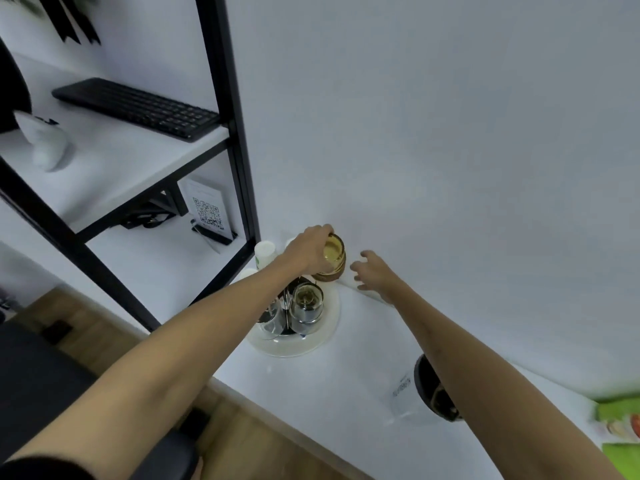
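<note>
Leftward, the black shelf frame [221, 98] ran out of the picture at the top and left, and on the white worktop [346, 393] the right forearm [485, 393] hid much of a clear black-lidded jar [403, 394] between the front and back edges, its printed label too blurred to read. At the worktop's back edge, the left hand [310, 251] gripped an amber glass [334, 254], curled fingers hiding its left side, the right hand [375, 277] spread just beside it; a shelf card [207, 213] showed a QR code, nothing legible.
</note>
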